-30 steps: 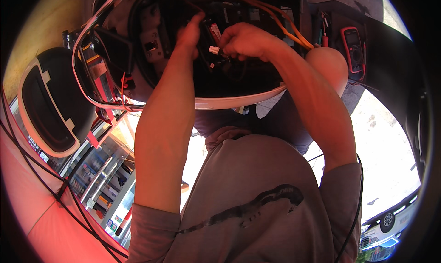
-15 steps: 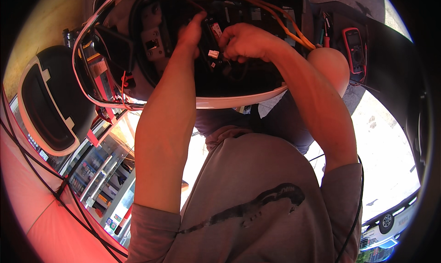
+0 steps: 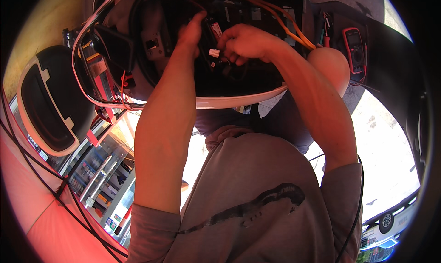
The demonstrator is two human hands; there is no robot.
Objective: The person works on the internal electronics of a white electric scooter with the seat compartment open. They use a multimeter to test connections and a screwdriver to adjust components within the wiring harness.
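Observation:
Inside an open dark vehicle compartment with a pale rim [image 3: 239, 98], my left hand [image 3: 190, 33] is closed round the side of a black module [image 3: 210, 37] that carries a red-and-white label [image 3: 216, 29]. My right hand [image 3: 243, 44] is curled at the module's other side, fingertips bent inward on something too small and shadowed to make out. A white connector [image 3: 213, 53] lies between my hands, just left of my right fingers, with dark wires below it. Thick orange cables [image 3: 289, 31] run past my right hand.
A red multimeter [image 3: 353, 51] and hand tools [image 3: 326, 31] sit right of the compartment on a dark surface. A black-and-cream padded piece [image 3: 48, 106] is at the left, with black cables [image 3: 32, 159] over pink fabric. A parked car [image 3: 386, 221] shows at lower right.
Over the last second my right hand and the white connector have shifted very slightly. My left hand stays in about the same place.

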